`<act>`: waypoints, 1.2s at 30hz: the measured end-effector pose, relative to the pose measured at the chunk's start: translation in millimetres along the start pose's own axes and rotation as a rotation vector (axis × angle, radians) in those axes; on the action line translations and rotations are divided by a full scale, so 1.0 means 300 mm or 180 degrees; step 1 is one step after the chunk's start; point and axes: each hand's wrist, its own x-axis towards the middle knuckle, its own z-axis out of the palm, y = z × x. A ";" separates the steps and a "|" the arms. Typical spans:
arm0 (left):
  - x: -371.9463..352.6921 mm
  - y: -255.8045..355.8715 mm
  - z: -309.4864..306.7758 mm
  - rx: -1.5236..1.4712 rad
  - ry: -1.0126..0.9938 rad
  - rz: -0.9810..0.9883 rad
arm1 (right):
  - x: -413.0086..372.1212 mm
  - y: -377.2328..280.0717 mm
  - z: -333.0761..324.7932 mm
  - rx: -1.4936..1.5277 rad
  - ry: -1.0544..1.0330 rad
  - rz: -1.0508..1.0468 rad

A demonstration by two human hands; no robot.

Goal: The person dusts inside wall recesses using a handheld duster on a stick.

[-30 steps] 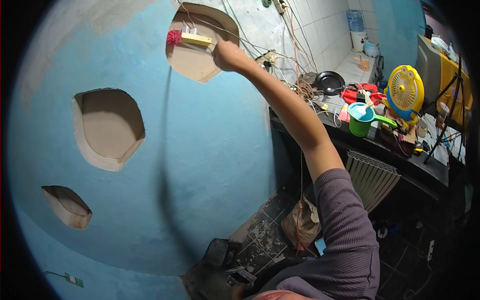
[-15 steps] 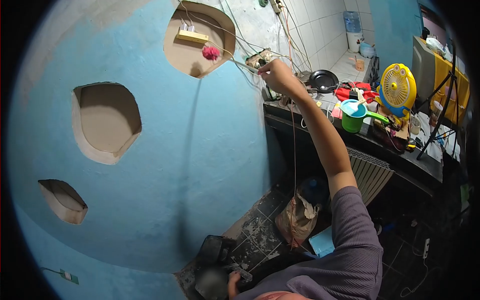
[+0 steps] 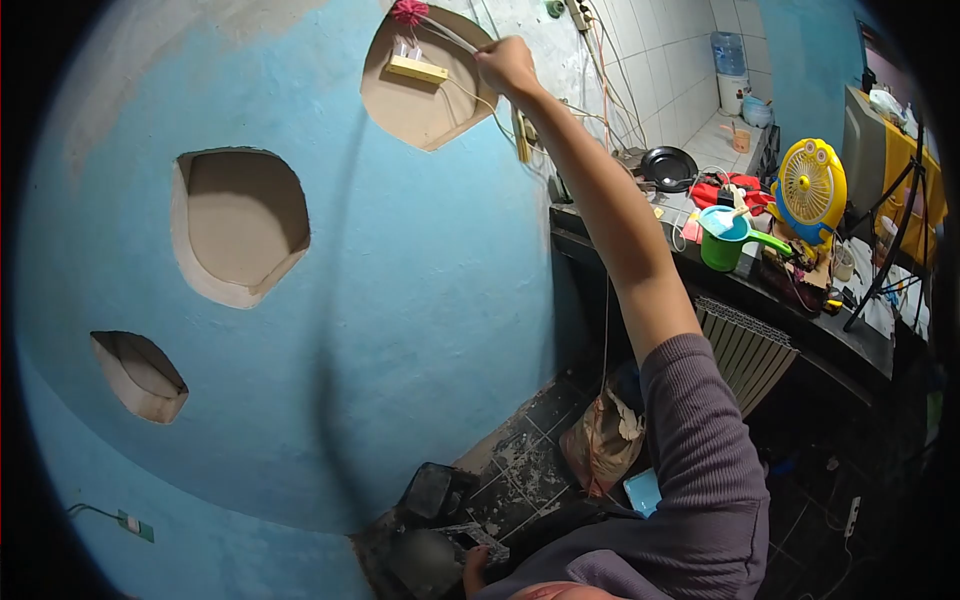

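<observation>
My right hand [image 3: 507, 68] is raised high and closed around the pale handle of a duster [image 3: 409, 12]. The duster's pink, fluffy head is at the upper left edge of a wall niche [image 3: 425, 112]. Inside this niche is a yellow power strip [image 3: 418, 69] with white plugs in it, just below the duster. Low in the picture, my left hand [image 3: 477, 562] shows only in part, close to a dark, greyish object on the floor side; its fingers are too small and dim to make out.
Two more niches [image 3: 245, 215] are cut into the blue wall [image 3: 430, 300]. On the dark counter [image 3: 830, 335] stand a green dipper [image 3: 722, 248], a yellow fan [image 3: 812, 185] and a black pan [image 3: 668, 168]. Cables hang by the wall corner. A brown bag [image 3: 602, 440] sits on the floor.
My right hand has moved up and left with the duster, whose pink head went from the niche's lower right to its upper edge. The view has shifted slightly.
</observation>
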 end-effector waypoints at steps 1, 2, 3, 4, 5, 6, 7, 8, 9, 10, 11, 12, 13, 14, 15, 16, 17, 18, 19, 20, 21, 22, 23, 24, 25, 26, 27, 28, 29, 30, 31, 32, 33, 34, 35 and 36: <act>-0.010 -0.001 0.009 -0.0036 0.0017 0.0014 | -0.029 -0.004 -0.008 0.0188 0.0039 0.0053; -0.029 -0.003 0.027 -0.0914 0.0097 -0.0487 | -0.082 -0.011 -0.017 0.0246 0.0117 -0.0030; -0.038 -0.007 0.047 -0.1798 0.0170 -0.0985 | -0.144 -0.017 -0.026 0.0312 0.0192 -0.0115; -0.010 -0.050 0.075 -0.1837 0.0187 -0.0971 | -0.196 -0.017 -0.031 0.0428 0.0332 -0.0323; 0.041 -0.149 0.124 -0.1557 0.0219 -0.0989 | -0.247 -0.011 -0.036 0.0535 0.0469 -0.0503; 0.067 -0.194 0.151 -0.1269 0.0239 -0.1001 | -0.285 -0.011 -0.049 0.0539 0.0455 -0.0511; 0.061 -0.190 0.153 -0.1275 0.0224 -0.1006 | -0.317 -0.010 -0.069 0.0332 0.0584 -0.0518; 0.046 -0.173 0.146 -0.1293 0.0228 -0.0886 | -0.335 -0.002 -0.087 0.0111 0.0712 -0.0520; 0.037 -0.162 0.137 -0.1307 0.0228 -0.0769 | -0.338 0.013 -0.098 0.0079 0.0700 -0.0508; 0.022 -0.149 0.126 -0.1318 0.0221 -0.0663 | -0.336 0.035 -0.106 0.0011 0.0578 -0.0475; 0.003 -0.130 0.113 -0.1326 0.0214 -0.0561 | -0.333 0.055 -0.110 -0.0056 0.0454 -0.0436; -0.020 -0.102 0.089 -0.1323 0.0209 -0.0461 | -0.319 0.074 -0.108 -0.0228 0.0323 -0.0275; -0.025 -0.080 0.072 -0.1291 0.0169 -0.0489 | -0.303 0.108 -0.098 -0.0268 0.0319 -0.0234; -0.013 -0.058 0.063 -0.1329 0.0224 -0.0481 | -0.288 0.150 -0.084 -0.0341 0.0179 -0.0296; 0.000 -0.051 0.062 -0.1371 0.0276 -0.0466 | -0.293 0.163 -0.088 -0.0416 0.0039 -0.0363; 0.015 -0.043 0.059 -0.1352 0.0229 -0.0479 | -0.311 0.180 -0.097 -0.0580 -0.0063 -0.0262; 0.042 -0.056 0.059 -0.1607 0.0231 -0.0527 | -0.347 0.195 -0.116 -0.0623 -0.0069 -0.0234; 0.043 -0.053 0.053 -0.1868 0.0241 -0.0576 | -0.389 0.212 -0.136 -0.0707 -0.0184 -0.0257; 0.043 -0.047 0.055 -0.1889 0.0221 -0.0576 | -0.417 0.222 -0.148 -0.0770 -0.0307 -0.0316; 0.023 -0.012 0.044 -0.1607 0.0304 -0.0572 | -0.436 0.229 -0.153 -0.0491 -0.0466 0.0065; -0.015 0.058 0.021 -0.1338 0.0403 -0.0563 | -0.429 0.236 -0.149 -0.0476 -0.0495 0.0014; -0.050 0.100 0.009 -0.1396 0.0425 -0.0559 | -0.419 0.242 -0.141 -0.0433 -0.0472 -0.0019; -0.080 0.135 -0.005 -0.1255 0.0445 -0.0608 | -0.407 0.248 -0.124 -0.0390 -0.0443 -0.0048; -0.087 0.153 -0.014 -0.1099 0.0460 -0.0656 | -0.356 0.257 -0.091 -0.0482 -0.0407 -0.0246; -0.067 0.125 -0.008 -0.1121 0.0469 -0.0645 | -0.299 0.263 -0.063 -0.0475 -0.0410 -0.0271; -0.053 0.096 0.002 -0.0958 0.0518 -0.0650 | -0.246 0.248 -0.032 -0.0280 -0.0542 -0.0112; -0.034 0.061 0.020 -0.0796 0.0567 -0.0655 | -0.203 0.229 0.000 -0.0086 -0.0674 0.0047; -0.027 0.047 0.032 -0.0815 0.0575 -0.0641 | -0.169 0.195 0.025 -0.0083 -0.0674 0.0022; -0.025 0.037 0.041 -0.1044 0.0521 -0.0752 | -0.142 0.147 0.046 0.0274 -0.0805 0.0249; -0.024 0.030 0.056 -0.1279 0.0458 -0.0867 | -0.116 0.115 0.074 0.0624 -0.0944 0.0477; -0.029 0.018 0.068 -0.1295 0.0458 -0.0870 | -0.092 0.097 0.109 0.0624 -0.0958 0.0469; -0.033 0.007 0.074 -0.1253 0.0379 -0.0668 | -0.067 0.081 0.144 0.0919 -0.0845 0.0582; -0.031 0.001 0.079 -0.1213 0.0306 -0.0458 | -0.044 0.069 0.171 0.1215 -0.0727 0.0687; -0.017 -0.036 0.103 -0.1223 0.0314 -0.0455 | -0.034 0.056 0.184 0.1328 -0.0562 0.0700; -0.001 -0.068 0.130 -0.1243 0.0402 -0.0668 | -0.033 0.051 0.192 0.1337 -0.0570 0.0685; 0.008 -0.069 0.143 -0.1269 0.0488 -0.0877 | -0.034 0.048 0.200 0.1646 -0.0444 0.0701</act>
